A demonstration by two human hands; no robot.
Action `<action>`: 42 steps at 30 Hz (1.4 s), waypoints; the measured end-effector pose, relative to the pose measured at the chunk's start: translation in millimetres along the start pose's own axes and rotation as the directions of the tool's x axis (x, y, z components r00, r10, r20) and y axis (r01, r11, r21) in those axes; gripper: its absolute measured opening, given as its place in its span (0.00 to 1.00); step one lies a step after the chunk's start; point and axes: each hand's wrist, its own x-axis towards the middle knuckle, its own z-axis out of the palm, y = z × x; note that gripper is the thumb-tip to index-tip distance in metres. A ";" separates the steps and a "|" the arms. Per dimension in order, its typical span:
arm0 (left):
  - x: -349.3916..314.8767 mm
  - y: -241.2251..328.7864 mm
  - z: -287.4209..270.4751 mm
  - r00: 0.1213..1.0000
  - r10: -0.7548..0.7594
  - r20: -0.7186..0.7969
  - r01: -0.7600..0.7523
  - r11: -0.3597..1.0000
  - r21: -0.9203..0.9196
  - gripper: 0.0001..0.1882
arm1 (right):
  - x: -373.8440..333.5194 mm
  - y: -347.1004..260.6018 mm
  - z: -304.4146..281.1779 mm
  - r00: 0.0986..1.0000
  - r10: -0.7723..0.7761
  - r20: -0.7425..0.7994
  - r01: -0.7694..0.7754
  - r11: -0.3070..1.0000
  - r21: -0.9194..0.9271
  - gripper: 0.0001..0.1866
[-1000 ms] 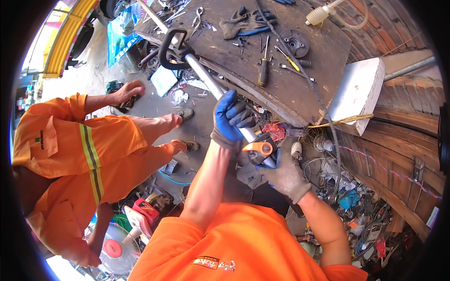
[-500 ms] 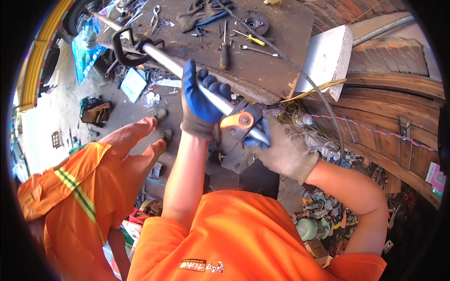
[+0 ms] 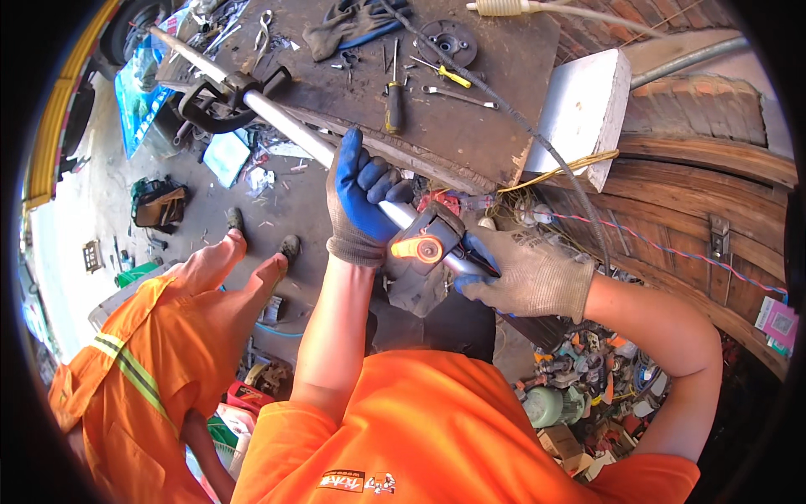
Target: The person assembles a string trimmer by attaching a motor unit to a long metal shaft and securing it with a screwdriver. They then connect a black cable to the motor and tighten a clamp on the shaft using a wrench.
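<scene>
A long silver pole [image 3: 290,126] runs from the upper left to the middle, like the shaft of a brush cutter. It carries a black loop handle [image 3: 206,118] farther up and a black clamp-like fitting [image 3: 442,223] with an orange lever [image 3: 417,249] lower down. My left hand [image 3: 361,197], in a grey and blue glove, is closed round the pole just above the fitting. Below the fitting my right hand [image 3: 529,270], gloved alike, grips the pole's lower end. Its palm side and most of its fingers are hidden.
A workbench [image 3: 495,143] ahead bears a screwdriver [image 3: 394,101], a wrench [image 3: 460,97], spare gloves [image 3: 353,29] and a round metal disc [image 3: 447,40]. A white block [image 3: 579,109] stands at its right. Another person in orange [image 3: 143,370] is at the left. Parts clutter [image 3: 579,378] lies lower right.
The pole has shifted slightly down and left at its upper end, and its loop handle has turned. My left fingers have curled tighter round it. My right hand has moved right and down.
</scene>
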 end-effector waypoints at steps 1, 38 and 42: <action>1.1 0.0 -3.1 0.999 -0.006 0.049 0.007 1.000 -0.021 0.27 | 1.6 3.1 3.3 0.999 -0.035 -0.040 0.034 0.999 -0.020 0.26; 13.7 46.1 -2.0 0.892 -0.004 0.452 0.096 0.979 -0.180 0.24 | -5.1 -15.1 18.4 0.970 0.229 0.082 -0.243 0.934 0.262 0.25; 16.2 43.0 -1.8 0.876 0.003 0.482 0.085 0.983 -0.161 0.25 | -4.7 -11.9 19.4 0.975 0.224 -0.009 -0.219 0.959 0.178 0.25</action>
